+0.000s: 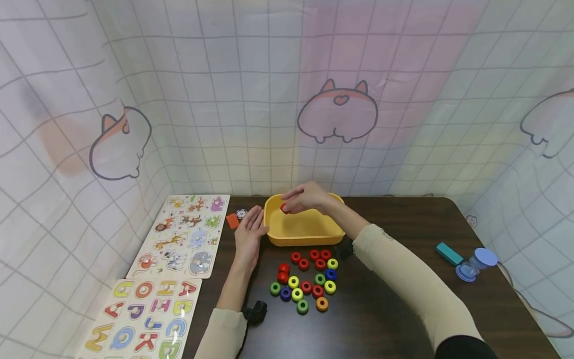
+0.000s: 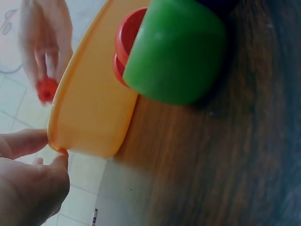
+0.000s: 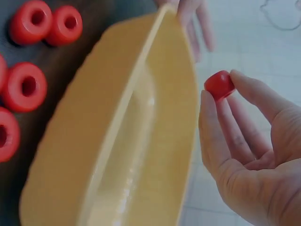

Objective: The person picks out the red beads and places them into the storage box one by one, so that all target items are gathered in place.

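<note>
Right hand (image 1: pixel 307 197) pinching a red bead (image 3: pixel 219 85) between thumb and fingertip, up above the left part of the yellow plastic tray (image 1: pixel 305 227). Left hand (image 1: pixel 249 234) at the tray's left end, fingers extended, thumb by the rim; exact contact hard to tell. Hands well apart. Loose multicoloured beads (image 1: pixel 283 277) on the table (image 1: pixel 381 309), near side of tray. Animal puzzle board (image 1: pixel 186 237) further left, hourglass (image 1: pixel 476 264) far right.

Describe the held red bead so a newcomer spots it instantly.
Start with the yellow tray on the dark table. Above it, the right hand pinches the small red bead. The other red beads lie on the table in front; only this one is held.
</note>
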A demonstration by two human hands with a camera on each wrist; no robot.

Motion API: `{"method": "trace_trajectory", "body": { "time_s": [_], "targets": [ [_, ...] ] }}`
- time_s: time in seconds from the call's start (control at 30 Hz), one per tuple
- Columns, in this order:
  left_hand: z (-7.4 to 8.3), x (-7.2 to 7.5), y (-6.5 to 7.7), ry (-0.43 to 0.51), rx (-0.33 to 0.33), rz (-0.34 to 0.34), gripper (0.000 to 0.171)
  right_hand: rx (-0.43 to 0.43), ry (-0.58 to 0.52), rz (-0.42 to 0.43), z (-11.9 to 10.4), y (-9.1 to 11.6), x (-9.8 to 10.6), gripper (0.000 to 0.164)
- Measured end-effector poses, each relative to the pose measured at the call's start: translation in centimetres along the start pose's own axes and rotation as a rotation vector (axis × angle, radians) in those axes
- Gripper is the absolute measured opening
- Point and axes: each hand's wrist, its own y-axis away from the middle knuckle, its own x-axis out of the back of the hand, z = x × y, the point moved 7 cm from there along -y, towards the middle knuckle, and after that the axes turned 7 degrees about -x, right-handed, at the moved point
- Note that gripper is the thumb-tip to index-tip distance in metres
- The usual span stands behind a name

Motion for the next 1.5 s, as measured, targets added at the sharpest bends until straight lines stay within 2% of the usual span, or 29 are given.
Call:
{"method": "trace_trajectory", "body": {
  "time_s": [0.13,0.27,0.47,0.6,0.7,0.8,0.97,1.07,1.17,1.27,1.4,1.5],
  "targets": [
    [0.0,0.2,0.1,0.0,-0.001,0.003,0.068,-0.045,0.021,0.023,0.7,-3.2,-0.7,0.043],
    [-0.1,0.4,0.2,0.005,-0.007,0.018,0.067,-0.069,0.097,0.101,1.7,-5.4,-1.3,0.037],
    [-0.3,0.3,0.0,0.035,-0.006,0.015,0.065,-0.025,0.389,0.265,2.2,-7.2,-1.7,0.022],
    [-0.4,0.2,-0.1,0.029,-0.011,0.015,0.066,-0.011,0.496,0.308,2.4,-7.2,-1.9,0.026],
    [-0.4,0.2,-0.1,0.022,-0.002,0.016,0.066,-0.008,0.538,0.324,2.0,-6.4,-1.8,0.029],
    [-0.4,0.2,-0.3,0.026,0.003,0.01,0.065,0.02,0.519,0.307,1.1,-4.8,-1.7,0.029],
    [-0.3,0.2,-0.2,0.051,0.005,0.009,0.065,0.11,0.397,0.181,-0.9,-0.3,-2.4,0.025],
    [-0.3,0.1,-0.2,0.067,0.007,0.012,0.065,0.137,0.381,0.101,-1.3,2.4,-3.4,0.02],
    [-0.3,0.0,-0.1,0.061,0.004,0.007,0.063,0.148,0.399,0.014,-0.8,4.6,-4.9,0.019],
    [-0.2,0.1,0.0,0.067,0.003,0.004,0.062,0.159,0.462,-0.05,0.2,6.0,-6.7,0.021],
    [-0.2,0.1,0.1,0.08,0.012,0.009,0.062,0.184,0.615,-0.058,2.0,6.9,-8.5,0.028],
    [-0.2,0.1,0.2,0.071,0.02,0.007,0.062,0.181,0.667,-0.05,3.4,6.7,-9.3,0.031]
  ]
}}
